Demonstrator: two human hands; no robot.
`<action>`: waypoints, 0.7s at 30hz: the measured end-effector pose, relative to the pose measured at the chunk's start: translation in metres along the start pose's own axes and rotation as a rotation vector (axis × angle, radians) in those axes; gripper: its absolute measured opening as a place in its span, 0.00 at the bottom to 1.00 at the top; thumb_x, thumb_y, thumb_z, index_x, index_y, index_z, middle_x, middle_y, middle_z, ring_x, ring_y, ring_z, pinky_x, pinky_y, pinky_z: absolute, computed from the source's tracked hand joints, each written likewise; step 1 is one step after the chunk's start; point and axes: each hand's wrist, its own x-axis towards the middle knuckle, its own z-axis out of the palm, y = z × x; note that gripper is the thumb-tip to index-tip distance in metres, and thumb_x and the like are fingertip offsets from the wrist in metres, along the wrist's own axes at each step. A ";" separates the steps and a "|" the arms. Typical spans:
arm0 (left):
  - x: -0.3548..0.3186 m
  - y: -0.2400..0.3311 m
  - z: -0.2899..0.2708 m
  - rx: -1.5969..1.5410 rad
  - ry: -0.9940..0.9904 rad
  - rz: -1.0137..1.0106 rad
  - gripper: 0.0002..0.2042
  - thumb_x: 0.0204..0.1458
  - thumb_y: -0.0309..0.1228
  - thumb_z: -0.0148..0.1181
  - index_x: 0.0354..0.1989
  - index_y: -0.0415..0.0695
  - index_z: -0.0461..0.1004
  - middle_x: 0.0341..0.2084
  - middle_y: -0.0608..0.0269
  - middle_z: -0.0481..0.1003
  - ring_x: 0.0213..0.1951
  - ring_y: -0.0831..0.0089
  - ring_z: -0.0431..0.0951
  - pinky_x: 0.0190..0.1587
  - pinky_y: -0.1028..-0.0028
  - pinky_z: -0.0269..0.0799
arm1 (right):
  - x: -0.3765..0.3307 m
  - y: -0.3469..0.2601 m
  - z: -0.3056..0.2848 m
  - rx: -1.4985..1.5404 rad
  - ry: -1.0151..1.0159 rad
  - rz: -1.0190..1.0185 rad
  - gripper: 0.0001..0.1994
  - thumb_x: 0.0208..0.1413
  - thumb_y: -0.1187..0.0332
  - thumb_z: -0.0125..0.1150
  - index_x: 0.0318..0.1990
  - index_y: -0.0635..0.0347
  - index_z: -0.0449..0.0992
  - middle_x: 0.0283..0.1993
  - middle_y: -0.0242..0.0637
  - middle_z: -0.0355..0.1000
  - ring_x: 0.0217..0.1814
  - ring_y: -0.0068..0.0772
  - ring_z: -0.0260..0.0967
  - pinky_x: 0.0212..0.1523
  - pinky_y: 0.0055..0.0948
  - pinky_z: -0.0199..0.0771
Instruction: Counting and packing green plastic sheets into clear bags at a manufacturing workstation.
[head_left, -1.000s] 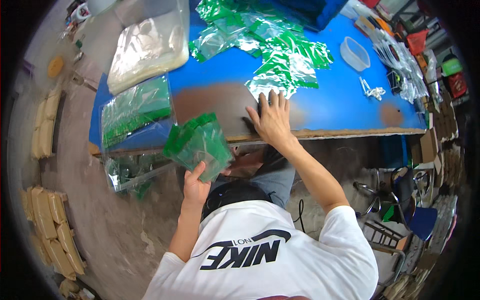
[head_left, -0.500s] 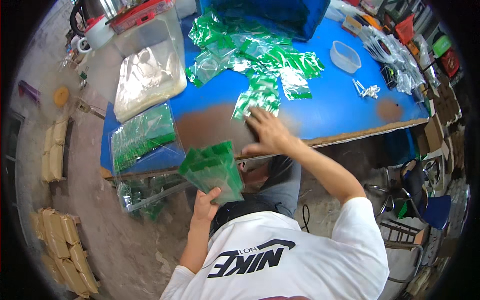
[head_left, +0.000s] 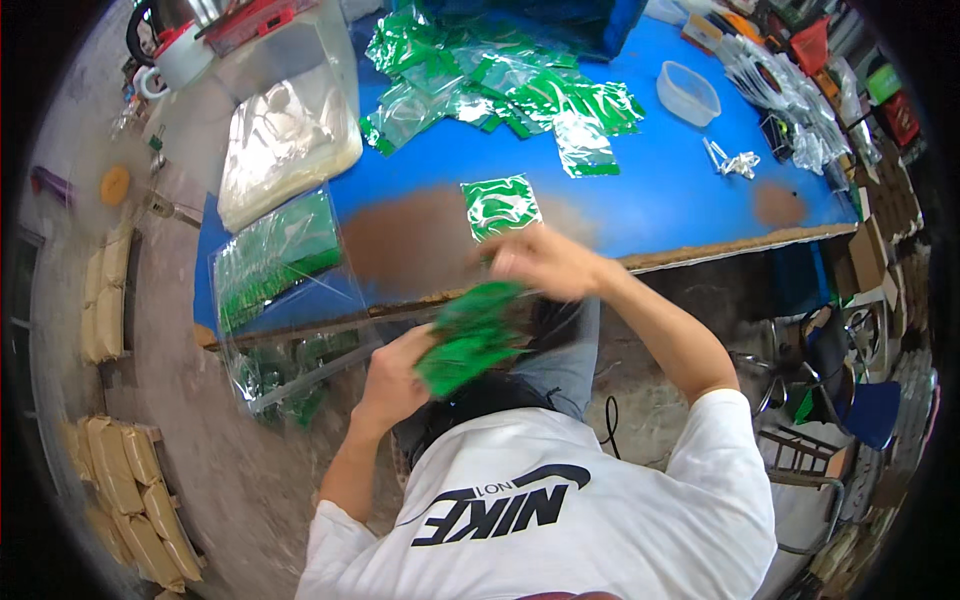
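Observation:
My left hand (head_left: 393, 385) is closed on a stack of green-and-clear plastic packets (head_left: 472, 340), held tilted in front of my waist and blurred by motion. Close to that stack, my right hand (head_left: 548, 264) has its fingers curled at the near edge of a single green-and-clear packet (head_left: 502, 206). The fingertips there are smeared, and the packet's lower edge is partly hidden behind them. A loose pile of similar packets (head_left: 500, 85) is spread farther back on the blue table (head_left: 660, 190).
At left, a clear bag of neatly stacked green packets (head_left: 280, 260) overhangs the table edge (head_left: 740, 247), beside a plastic tub with clear bags (head_left: 285, 140). A blue crate (head_left: 590, 30) stands behind the pile. Right of it are a clear container (head_left: 688, 93) and small white parts (head_left: 735, 160).
My left hand and its stack have tilted and moved up and right. My right hand has drawn back toward the stack, fingers curling, and a packet has moved nearer, away from the pile.

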 end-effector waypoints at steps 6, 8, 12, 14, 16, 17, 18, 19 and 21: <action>-0.027 0.003 0.004 -0.908 0.424 -0.427 0.24 0.46 0.20 0.71 0.53 0.38 0.74 0.51 0.52 0.76 0.43 0.75 0.78 0.46 0.75 0.75 | -0.017 0.077 0.052 -0.681 0.272 -0.123 0.37 0.47 0.60 0.71 0.65 0.59 0.64 0.71 0.49 0.58 0.73 0.50 0.55 0.70 0.46 0.56; -0.043 -0.025 0.006 -0.684 0.275 -0.383 0.21 0.45 0.20 0.71 0.50 0.38 0.76 0.51 0.53 0.76 0.43 0.74 0.79 0.46 0.74 0.74 | -0.022 0.070 0.058 -0.343 0.366 -0.099 0.24 0.50 0.69 0.67 0.57 0.61 0.72 0.56 0.47 0.72 0.60 0.44 0.69 0.60 0.40 0.67; -0.005 0.005 -0.007 -0.318 0.119 -0.142 0.15 0.44 0.20 0.72 0.43 0.38 0.80 0.45 0.54 0.79 0.42 0.70 0.80 0.48 0.70 0.74 | -0.014 0.009 0.018 0.283 0.135 0.299 0.12 0.60 0.66 0.60 0.46 0.64 0.79 0.37 0.41 0.79 0.38 0.32 0.74 0.46 0.31 0.72; 0.001 0.002 0.001 -0.392 0.055 -0.197 0.15 0.45 0.19 0.71 0.42 0.38 0.80 0.45 0.55 0.79 0.42 0.69 0.80 0.48 0.69 0.73 | -0.007 0.013 0.016 0.370 0.027 0.176 0.13 0.63 0.63 0.57 0.46 0.64 0.79 0.37 0.38 0.79 0.38 0.28 0.71 0.45 0.30 0.72; -0.010 -0.014 0.024 -0.654 0.090 -0.341 0.17 0.44 0.18 0.71 0.44 0.38 0.78 0.45 0.57 0.78 0.42 0.68 0.79 0.48 0.69 0.74 | -0.002 0.009 -0.007 0.222 -0.007 0.119 0.21 0.68 0.53 0.51 0.46 0.65 0.79 0.39 0.35 0.79 0.41 0.23 0.71 0.46 0.31 0.72; -0.007 -0.014 0.032 -0.649 0.069 -0.307 0.17 0.44 0.18 0.71 0.44 0.38 0.78 0.45 0.57 0.78 0.42 0.68 0.79 0.48 0.69 0.74 | 0.005 0.056 -0.008 0.530 0.218 0.157 0.27 0.67 0.47 0.47 0.48 0.65 0.79 0.41 0.40 0.79 0.45 0.27 0.73 0.49 0.31 0.72; -0.006 -0.012 0.036 -0.810 0.175 -0.386 0.20 0.43 0.17 0.70 0.47 0.39 0.76 0.45 0.59 0.77 0.43 0.67 0.78 0.49 0.69 0.73 | 0.016 0.093 -0.028 0.221 0.546 0.247 0.31 0.65 0.41 0.45 0.48 0.64 0.78 0.44 0.46 0.79 0.48 0.38 0.75 0.52 0.36 0.73; -0.011 -0.013 0.039 -0.974 0.297 -0.470 0.23 0.42 0.16 0.70 0.50 0.39 0.74 0.45 0.60 0.77 0.45 0.67 0.78 0.50 0.69 0.73 | 0.022 0.091 -0.045 -0.180 0.764 0.521 0.33 0.63 0.39 0.46 0.51 0.64 0.77 0.51 0.54 0.76 0.55 0.51 0.72 0.57 0.42 0.70; -0.026 -0.035 0.056 -1.263 0.370 -0.476 0.30 0.42 0.14 0.66 0.58 0.42 0.67 0.49 0.61 0.74 0.52 0.65 0.74 0.57 0.64 0.70 | 0.012 0.151 -0.051 -0.824 0.860 0.619 0.33 0.62 0.39 0.47 0.53 0.66 0.74 0.56 0.59 0.71 0.60 0.59 0.66 0.60 0.46 0.66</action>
